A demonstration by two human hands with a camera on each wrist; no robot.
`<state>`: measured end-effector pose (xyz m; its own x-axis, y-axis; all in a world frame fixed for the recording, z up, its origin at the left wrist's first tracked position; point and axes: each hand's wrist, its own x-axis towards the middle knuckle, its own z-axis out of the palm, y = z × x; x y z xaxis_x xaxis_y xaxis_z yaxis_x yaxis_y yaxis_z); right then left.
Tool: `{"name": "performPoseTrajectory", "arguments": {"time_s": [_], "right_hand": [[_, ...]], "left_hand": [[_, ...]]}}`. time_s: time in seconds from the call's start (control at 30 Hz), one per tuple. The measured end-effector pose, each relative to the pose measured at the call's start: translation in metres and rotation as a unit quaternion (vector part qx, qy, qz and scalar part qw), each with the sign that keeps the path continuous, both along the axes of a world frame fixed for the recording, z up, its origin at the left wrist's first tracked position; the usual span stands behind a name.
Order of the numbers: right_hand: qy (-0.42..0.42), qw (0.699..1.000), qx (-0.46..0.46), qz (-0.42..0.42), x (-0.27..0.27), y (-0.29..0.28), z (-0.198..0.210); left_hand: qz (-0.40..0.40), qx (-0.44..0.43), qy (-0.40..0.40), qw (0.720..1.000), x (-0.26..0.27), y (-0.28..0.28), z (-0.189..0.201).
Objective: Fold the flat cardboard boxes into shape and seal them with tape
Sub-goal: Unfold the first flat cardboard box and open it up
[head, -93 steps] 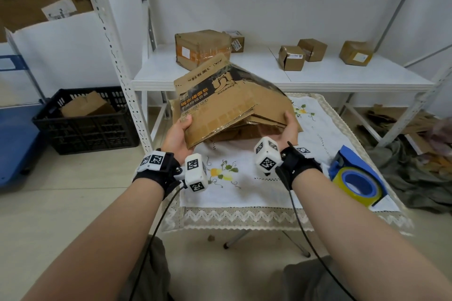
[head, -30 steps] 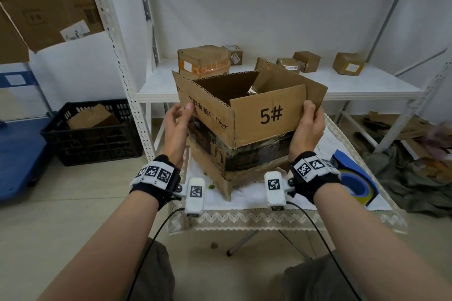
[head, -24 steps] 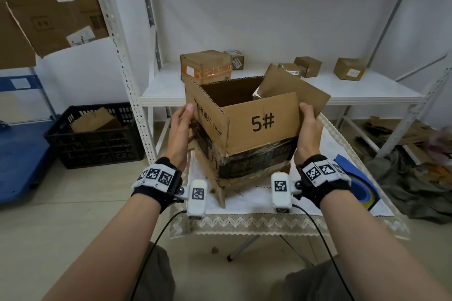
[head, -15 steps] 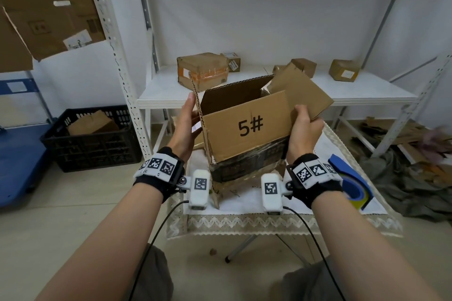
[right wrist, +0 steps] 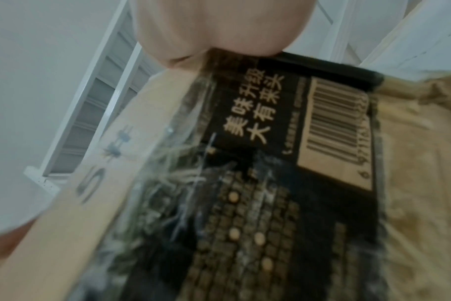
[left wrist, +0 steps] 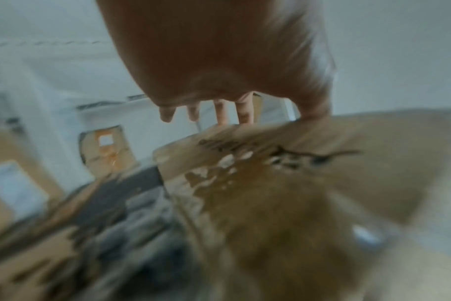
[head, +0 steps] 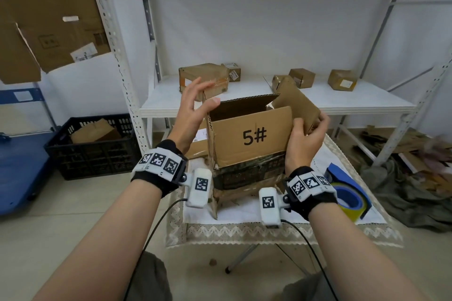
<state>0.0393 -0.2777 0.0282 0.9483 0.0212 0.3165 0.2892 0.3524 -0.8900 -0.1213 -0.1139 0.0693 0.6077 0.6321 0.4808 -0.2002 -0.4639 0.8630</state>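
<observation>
A brown cardboard box (head: pixel 252 139), marked "5#" on its near top flap, stands opened into shape on the cloth-covered table (head: pixel 244 230). Its top flaps stick up and a black printed band runs round its lower part. My left hand (head: pixel 197 104) hovers at the top left corner with fingers spread, only the thumb touching the edge. My right hand (head: pixel 307 129) grips the right corner, thumb on the near flap, fingers curled round the right flap (head: pixel 297 102). The left wrist view shows straight fingers (left wrist: pixel 221 114) above the blurred box (left wrist: pixel 296 183). The right wrist view shows the box's printed side (right wrist: pixel 258 183).
A blue tape dispenser (head: pixel 347 193) with a yellow roll lies on the table's right side. The white shelf (head: pixel 269 102) behind carries several small sealed boxes. A black crate (head: pixel 90 146) with cardboard stands on the floor at left, and cardboard scraps (head: pixel 411 151) lie at right.
The flat box has been opened into shape and turned. In the last half second my left hand left its left wall and rose to the top corner, fingers spread.
</observation>
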Motion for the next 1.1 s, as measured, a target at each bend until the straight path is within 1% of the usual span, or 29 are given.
{"name": "performPoseTrajectory", "arguments": {"time_s": [0.07,0.17,0.27,0.33,0.4,0.47,0.53,0.6,0.63,0.73,0.8,0.87,0.97,1.0,1.03,1.1], "right_hand": [[-0.030,0.999,0.000,-0.017,-0.001,0.000,0.001],[-0.098,0.994,-0.029,-0.040,-0.005,0.000,0.006],[-0.163,0.981,-0.091,-0.048,-0.005,0.001,0.015],[-0.203,0.967,-0.144,-0.051,-0.004,0.002,0.020],[-0.257,0.938,-0.223,-0.063,-0.002,0.003,0.025],[-0.312,0.891,-0.321,-0.081,-0.001,0.004,0.028],[-0.350,0.845,-0.393,-0.099,-0.001,0.004,0.032],[-0.368,0.817,-0.431,-0.108,-0.001,0.005,0.034],[-0.368,0.812,-0.440,-0.106,0.000,0.005,0.034],[-0.343,0.819,-0.451,-0.088,0.003,0.007,0.037],[-0.336,0.828,-0.441,-0.085,0.005,0.007,0.036],[-0.338,0.835,-0.425,-0.087,0.005,0.006,0.035],[-0.346,0.846,-0.396,-0.090,0.004,0.007,0.032],[-0.345,0.853,-0.382,-0.088,0.003,0.007,0.031],[-0.341,0.861,-0.367,-0.087,0.003,0.008,0.031],[-0.332,0.872,-0.350,-0.083,0.002,0.007,0.030]], "left_hand": [[0.012,0.047,0.027,0.998,0.002,0.001,0.002],[0.031,0.086,0.061,0.994,0.005,0.003,0.003],[0.042,0.131,0.088,0.987,0.004,0.002,0.009],[0.045,0.154,0.105,0.982,0.003,0.001,0.013],[0.047,0.170,0.122,0.977,0.003,0.002,0.016],[0.050,0.186,0.142,0.971,0.003,0.005,0.019],[0.050,0.194,0.156,0.967,0.003,0.008,0.020],[0.043,0.211,0.169,0.962,0.003,0.008,0.023],[0.039,0.229,0.182,0.956,0.004,0.009,0.024],[0.036,0.295,0.220,0.929,0.011,0.012,0.032],[0.030,0.317,0.250,0.914,0.014,0.015,0.036],[0.037,0.341,0.293,0.892,0.015,0.015,0.041],[0.044,0.341,0.360,0.867,0.020,0.010,0.046],[0.042,0.339,0.374,0.863,0.023,0.008,0.046],[0.039,0.331,0.379,0.864,0.025,0.007,0.045],[0.025,0.308,0.368,0.877,0.028,0.003,0.043]]}}
